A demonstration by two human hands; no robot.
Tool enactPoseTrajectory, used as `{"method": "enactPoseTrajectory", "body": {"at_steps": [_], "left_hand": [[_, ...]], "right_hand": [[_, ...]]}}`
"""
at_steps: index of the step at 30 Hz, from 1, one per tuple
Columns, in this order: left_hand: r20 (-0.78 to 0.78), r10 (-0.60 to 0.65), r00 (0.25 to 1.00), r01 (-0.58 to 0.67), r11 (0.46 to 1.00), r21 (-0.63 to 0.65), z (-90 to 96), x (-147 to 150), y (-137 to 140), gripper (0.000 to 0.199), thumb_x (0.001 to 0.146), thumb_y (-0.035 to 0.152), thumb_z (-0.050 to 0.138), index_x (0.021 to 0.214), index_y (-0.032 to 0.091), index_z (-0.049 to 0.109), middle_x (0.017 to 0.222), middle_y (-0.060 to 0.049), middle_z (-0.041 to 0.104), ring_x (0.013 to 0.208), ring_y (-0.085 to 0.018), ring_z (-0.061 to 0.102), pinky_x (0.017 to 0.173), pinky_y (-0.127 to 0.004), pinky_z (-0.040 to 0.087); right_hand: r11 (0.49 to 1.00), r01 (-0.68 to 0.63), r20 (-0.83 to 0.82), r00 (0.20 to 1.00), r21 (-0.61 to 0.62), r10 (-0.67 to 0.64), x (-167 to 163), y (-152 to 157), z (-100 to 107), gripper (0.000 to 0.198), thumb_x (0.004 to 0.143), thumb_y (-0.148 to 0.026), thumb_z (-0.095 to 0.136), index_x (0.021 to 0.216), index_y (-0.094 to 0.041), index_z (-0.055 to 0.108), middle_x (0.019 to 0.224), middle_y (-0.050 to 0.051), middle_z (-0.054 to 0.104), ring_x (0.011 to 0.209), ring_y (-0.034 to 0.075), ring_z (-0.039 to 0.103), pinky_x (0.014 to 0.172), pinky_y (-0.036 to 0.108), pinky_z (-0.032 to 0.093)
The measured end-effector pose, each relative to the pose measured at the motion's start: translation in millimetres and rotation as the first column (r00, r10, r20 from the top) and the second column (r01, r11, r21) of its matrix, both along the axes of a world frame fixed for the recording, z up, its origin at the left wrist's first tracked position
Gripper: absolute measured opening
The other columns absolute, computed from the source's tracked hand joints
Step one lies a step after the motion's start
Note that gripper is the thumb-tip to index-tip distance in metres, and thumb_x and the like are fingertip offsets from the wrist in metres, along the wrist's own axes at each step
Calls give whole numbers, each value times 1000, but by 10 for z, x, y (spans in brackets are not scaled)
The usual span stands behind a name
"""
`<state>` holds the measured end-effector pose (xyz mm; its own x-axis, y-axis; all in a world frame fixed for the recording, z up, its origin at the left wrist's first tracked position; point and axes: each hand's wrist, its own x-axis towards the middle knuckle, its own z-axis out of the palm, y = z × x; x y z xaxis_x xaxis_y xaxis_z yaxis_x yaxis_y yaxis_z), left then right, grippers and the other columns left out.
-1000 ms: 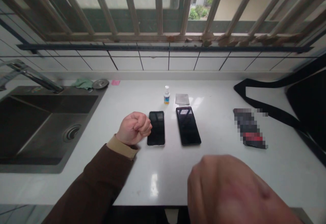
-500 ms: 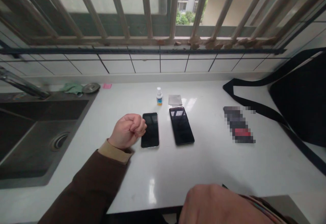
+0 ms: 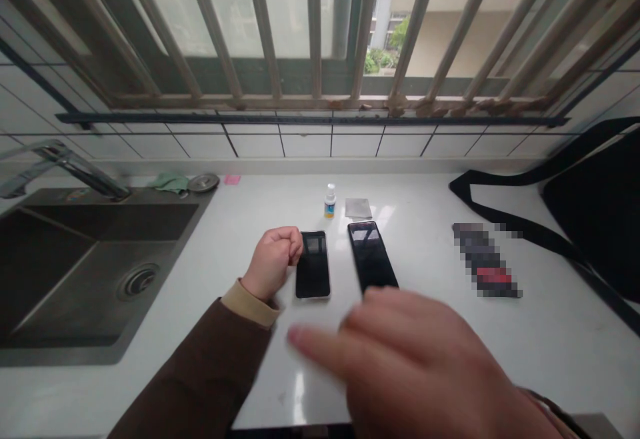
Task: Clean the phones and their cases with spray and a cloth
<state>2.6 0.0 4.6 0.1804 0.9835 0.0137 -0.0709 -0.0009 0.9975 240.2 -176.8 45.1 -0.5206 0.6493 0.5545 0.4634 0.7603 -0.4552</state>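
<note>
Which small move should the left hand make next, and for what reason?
Probably the left hand should uncurl: it is closed in a fist, overlapping the edge of the left smartphone in this view, and seems unready to grasp that phone.

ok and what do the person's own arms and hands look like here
The left hand and right hand are both bare, with no gloves. The left arm wears a dark brown sleeve ending in a tan cuff at the wrist. By the right wrist only a blurred dark edge shows, too unclear to identify.
</note>
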Motion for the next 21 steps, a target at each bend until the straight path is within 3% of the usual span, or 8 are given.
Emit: {"method": "enactPoseTrajectory", "body": {"at_steps": [1, 3, 4, 6, 8, 11, 17, 21], "left_hand": [[-65, 18, 998, -16, 999, 32, -2, -13, 5, 8, 59, 20, 50, 52, 23, 47, 52, 3, 39, 54, -13, 34, 54, -29, 23], [-192, 49, 980, -31, 995, 97, -1, -39, 11, 8, 60, 19, 49, 53, 22, 52, 53, 3, 42, 58, -14, 37, 58, -29, 25], [-250, 63, 966, -32, 991, 126, 0, -50, 13, 9, 61, 19, 49, 53, 21, 53, 54, 3, 43, 59, -15, 38, 59, -30, 26], [-346, 86, 934, -26, 984, 174, 0, -65, 17, 11, 64, 20, 48, 54, 22, 53, 54, 3, 43, 61, -16, 40, 62, -31, 27], [-421, 102, 901, -14, 978, 208, -6, -68, 22, 13, 67, 19, 48, 55, 22, 53, 55, 3, 45, 62, -17, 42, 63, -32, 28], [-496, 120, 860, -1, 972, 234, -20, -57, 28, 16, 71, 18, 46, 57, 22, 54, 56, 2, 47, 62, -17, 45, 63, -32, 30], [-562, 163, 811, -11, 965, 263, -20, -16, 17, 22, 84, 19, 46, 70, 23, 62, 61, 3, 54, 63, -18, 50, 64, -32, 34], [-567, 206, 797, -32, 953, 301, -28, -18, 25, 16, 84, 19, 50, 75, 23, 63, 65, 4, 57, 63, -17, 51, 63, -31, 36]], "right_hand": [[988, 153, 83, 985, -22, -150, -60, 346, 129, 38, 106, -19, 52, 139, -24, 71, 101, 10, 73, 91, 26, 66, 80, 39, 55], [895, 446, 310, 854, -26, -417, -130, 928, 223, 35, 105, -16, 53, 135, -18, 72, 108, 14, 73, 98, 29, 66, 86, 43, 55], [825, 564, 381, 756, 32, -532, -144, 1134, 184, 32, 106, -21, 56, 133, -15, 73, 110, 17, 72, 98, 31, 65, 85, 44, 55], [703, 710, 510, 591, 39, -625, -146, 1367, -23, 49, 105, -39, 66, 145, -11, 66, 126, 24, 68, 106, 37, 63, 84, 46, 56], [660, 751, 540, 554, 4, -633, -138, 1423, -283, 65, 104, -52, 68, 155, -11, 58, 136, 26, 64, 114, 39, 62, 88, 47, 57], [632, 775, 546, 538, -19, -642, -145, 1400, -523, 71, 103, -53, 68, 160, -13, 52, 146, 27, 58, 119, 40, 59, 91, 48, 57], [606, 793, 560, 530, -62, -636, -159, 1471, -501, 64, 101, -40, 67, 157, -13, 53, 151, 26, 53, 123, 39, 56, 94, 47, 55], [580, 812, 575, 505, -65, -644, -115, 1489, -495, 59, 100, -40, 67, 152, -13, 57, 150, 25, 53, 121, 39, 56, 93, 46, 55]]}}
